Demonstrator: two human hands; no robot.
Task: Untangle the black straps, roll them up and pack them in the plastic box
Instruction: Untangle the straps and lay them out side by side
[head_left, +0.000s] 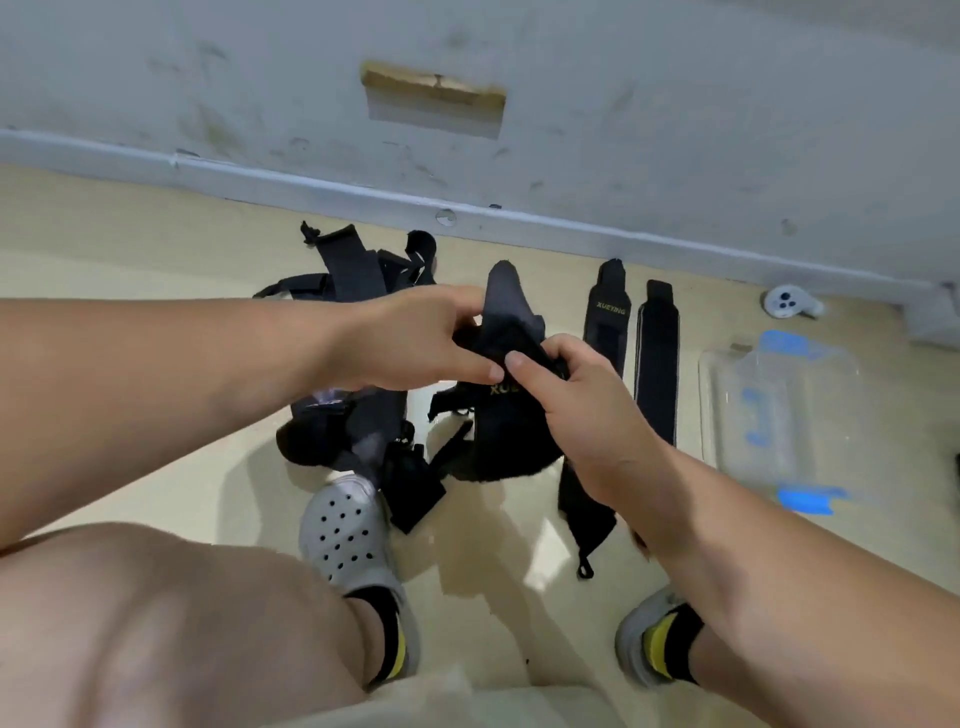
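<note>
A tangled heap of black straps (358, 436) lies on the beige floor in front of me. My left hand (415, 338) and my right hand (576, 395) both grip one black strap (506, 312) lifted from the heap, its upper end sticking up and its lower part with yellow lettering hanging down. Two straightened black straps (605, 317) (657, 364) lie flat side by side to the right. The clear plastic box (779, 410) with blue clips sits on the floor at the far right.
A grey wall with a skirting pipe (467, 213) runs along the back. A white controller (789, 301) lies by the wall at the right. My feet in grey clogs (348, 540) (649, 639) stand close below the straps.
</note>
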